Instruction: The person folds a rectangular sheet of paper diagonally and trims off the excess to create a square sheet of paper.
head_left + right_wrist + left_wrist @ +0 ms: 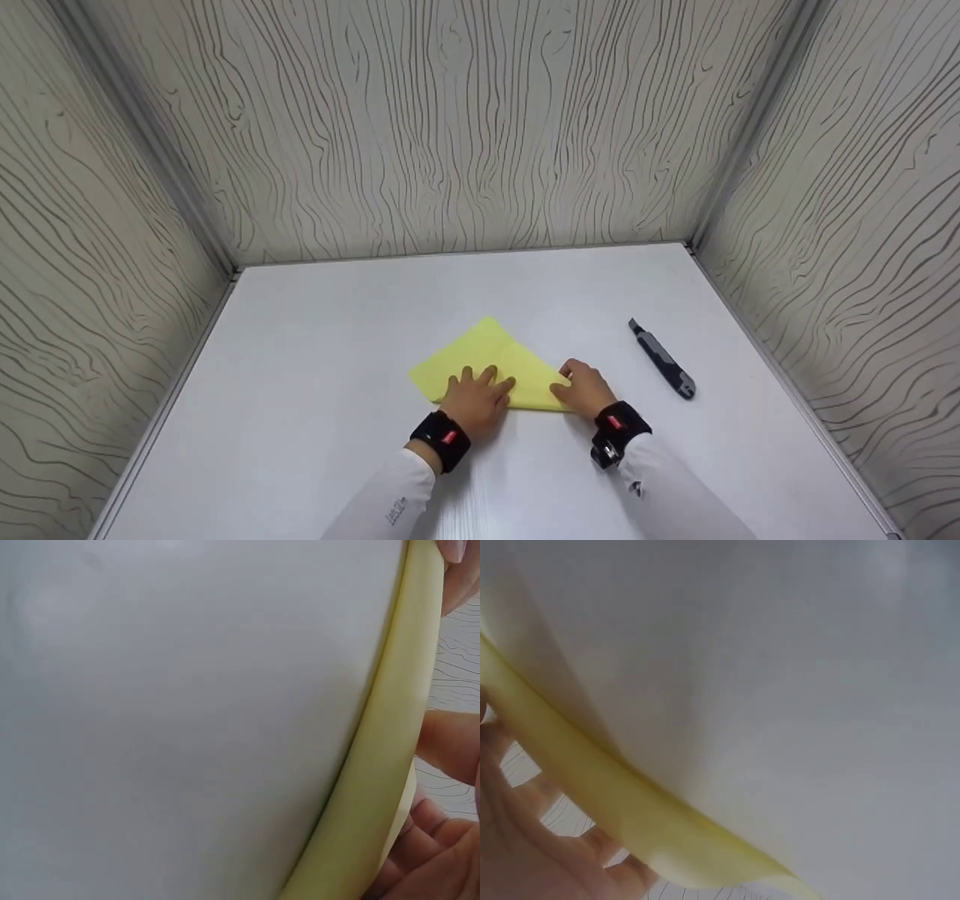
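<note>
A sheet of yellow paper [469, 351] lies on the white table, folded over along its near edge, with one corner pointing away from me. My left hand [478, 401] presses on the folded part with its fingers spread. At the paper's right corner, my right hand [586, 390] pinches the sheet between thumb and curled fingers. The left wrist view shows the paper's rounded fold [615, 787] in front of the left fingers. In the right wrist view the same fold [382, 712] runs past the right thumb [450, 742], and part of the fingers is hidden behind it.
A black and grey utility knife [663, 358] lies on the table to the right of the right hand, its tip pointing away. White table surface [322, 337] surrounds the paper. Wood-patterned panels [465, 135] stand at the back and both sides.
</note>
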Action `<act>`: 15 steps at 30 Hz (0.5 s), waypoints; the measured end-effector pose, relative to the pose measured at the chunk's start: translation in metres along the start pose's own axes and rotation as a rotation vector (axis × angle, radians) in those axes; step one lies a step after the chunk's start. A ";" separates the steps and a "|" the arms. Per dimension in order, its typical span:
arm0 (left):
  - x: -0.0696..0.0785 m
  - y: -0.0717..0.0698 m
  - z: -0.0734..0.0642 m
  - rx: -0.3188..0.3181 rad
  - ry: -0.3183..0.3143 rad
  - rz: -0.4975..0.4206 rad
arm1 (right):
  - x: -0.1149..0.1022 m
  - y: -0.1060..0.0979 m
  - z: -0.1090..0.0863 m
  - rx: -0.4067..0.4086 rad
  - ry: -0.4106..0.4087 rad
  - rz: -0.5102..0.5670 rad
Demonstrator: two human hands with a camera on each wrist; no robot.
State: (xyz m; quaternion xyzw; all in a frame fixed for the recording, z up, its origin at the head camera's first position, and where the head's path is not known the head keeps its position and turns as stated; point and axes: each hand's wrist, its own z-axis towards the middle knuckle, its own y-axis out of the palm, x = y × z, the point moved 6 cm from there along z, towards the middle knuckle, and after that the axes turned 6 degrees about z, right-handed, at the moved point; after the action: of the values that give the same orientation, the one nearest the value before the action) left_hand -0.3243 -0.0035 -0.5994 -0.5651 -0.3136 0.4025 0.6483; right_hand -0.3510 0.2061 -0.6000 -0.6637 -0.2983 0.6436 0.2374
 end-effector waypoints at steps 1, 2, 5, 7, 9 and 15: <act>0.000 -0.001 0.000 -0.003 0.000 0.015 | 0.000 0.001 0.000 0.002 0.004 -0.007; 0.001 -0.001 0.000 -0.012 -0.001 0.016 | 0.000 0.001 0.000 0.005 0.002 -0.011; 0.001 -0.001 0.000 -0.048 -0.001 0.004 | -0.001 0.002 -0.002 0.021 -0.011 -0.024; 0.001 -0.002 0.001 -0.067 -0.001 -0.004 | -0.004 0.003 -0.005 0.040 -0.042 -0.053; 0.001 -0.005 0.002 -0.089 -0.004 -0.012 | -0.009 0.004 -0.008 0.064 -0.086 -0.108; 0.001 -0.009 0.001 -0.117 -0.004 -0.018 | -0.024 0.009 -0.019 0.134 -0.189 -0.297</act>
State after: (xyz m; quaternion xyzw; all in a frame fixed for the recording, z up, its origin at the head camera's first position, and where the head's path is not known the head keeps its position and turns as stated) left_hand -0.3232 -0.0019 -0.5906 -0.5982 -0.3431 0.3788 0.6172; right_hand -0.3309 0.1844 -0.5878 -0.5317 -0.3704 0.6793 0.3444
